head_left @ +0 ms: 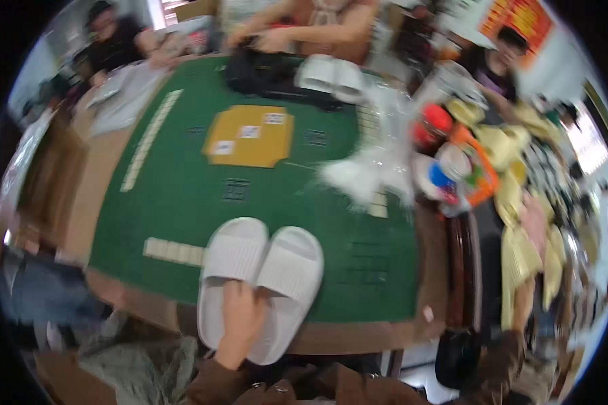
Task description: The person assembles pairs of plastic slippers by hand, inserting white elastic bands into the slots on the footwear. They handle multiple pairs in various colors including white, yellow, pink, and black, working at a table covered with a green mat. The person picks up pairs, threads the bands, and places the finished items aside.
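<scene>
A pair of white slippers (292, 260) stands upright, side by side, over the near edge of the green tabletop. My left hand (244, 312) is closed on the pair from the near side, its fingers reaching to the lower edges of the ribbed straps. Far to the right, my right arm stretches out to a pile of pale yellow slippers (522, 260). There my right hand (524, 293) is blurred and partly covered by a yellow slipper, so its fingers do not show clearly.
Another white pair of slippers (331, 75) rests at the table's far side by a black item (260, 71). A yellow panel (250, 135) lies mid-table. Clear plastic bags (371, 169) and an orange basket (483, 192) are to the right. Several people work around the table.
</scene>
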`<move>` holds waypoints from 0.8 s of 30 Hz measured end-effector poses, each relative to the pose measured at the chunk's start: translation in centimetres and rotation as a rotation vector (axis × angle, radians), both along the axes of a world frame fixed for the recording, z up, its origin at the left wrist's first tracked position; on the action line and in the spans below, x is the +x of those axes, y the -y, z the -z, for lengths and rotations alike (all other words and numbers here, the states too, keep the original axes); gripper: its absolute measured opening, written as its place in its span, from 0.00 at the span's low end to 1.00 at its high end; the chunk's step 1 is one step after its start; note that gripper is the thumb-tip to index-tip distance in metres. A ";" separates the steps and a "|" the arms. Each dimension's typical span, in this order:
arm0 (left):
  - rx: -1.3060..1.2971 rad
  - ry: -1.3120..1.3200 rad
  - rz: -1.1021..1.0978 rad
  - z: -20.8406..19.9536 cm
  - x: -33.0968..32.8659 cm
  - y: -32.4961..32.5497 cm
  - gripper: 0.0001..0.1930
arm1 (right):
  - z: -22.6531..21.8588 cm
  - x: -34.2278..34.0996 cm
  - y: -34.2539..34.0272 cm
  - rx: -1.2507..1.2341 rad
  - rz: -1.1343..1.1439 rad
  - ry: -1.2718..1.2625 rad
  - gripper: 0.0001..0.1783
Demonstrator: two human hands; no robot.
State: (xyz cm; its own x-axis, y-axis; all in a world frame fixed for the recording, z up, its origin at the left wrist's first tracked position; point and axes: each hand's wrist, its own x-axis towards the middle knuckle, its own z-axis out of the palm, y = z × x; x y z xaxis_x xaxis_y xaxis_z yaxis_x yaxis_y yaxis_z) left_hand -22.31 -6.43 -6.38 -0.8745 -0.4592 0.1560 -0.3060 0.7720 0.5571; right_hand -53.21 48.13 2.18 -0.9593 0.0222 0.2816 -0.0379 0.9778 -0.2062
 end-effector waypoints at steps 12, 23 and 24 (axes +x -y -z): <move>-0.310 -0.225 -0.301 -0.5 6.8 15.5 0.08 | -1.6 19.4 22.8 -0.509 -0.292 0.366 0.21; -0.524 -0.033 -0.545 1.0 14.1 39.4 0.32 | 5.0 20.4 41.3 -0.581 -0.635 0.647 0.17; -0.581 0.016 -0.560 0.1 11.4 34.7 0.33 | 4.1 20.4 40.8 -0.500 -0.618 0.655 0.17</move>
State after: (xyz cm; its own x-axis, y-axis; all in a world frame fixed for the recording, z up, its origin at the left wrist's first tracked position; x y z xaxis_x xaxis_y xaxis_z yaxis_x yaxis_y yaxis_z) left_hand -10.87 -41.13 -6.47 -0.5430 -0.6790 0.4941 -0.7375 0.6670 0.1062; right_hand -32.79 7.30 -1.87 -0.8053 -0.5558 -0.2065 -0.2385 0.6226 -0.7453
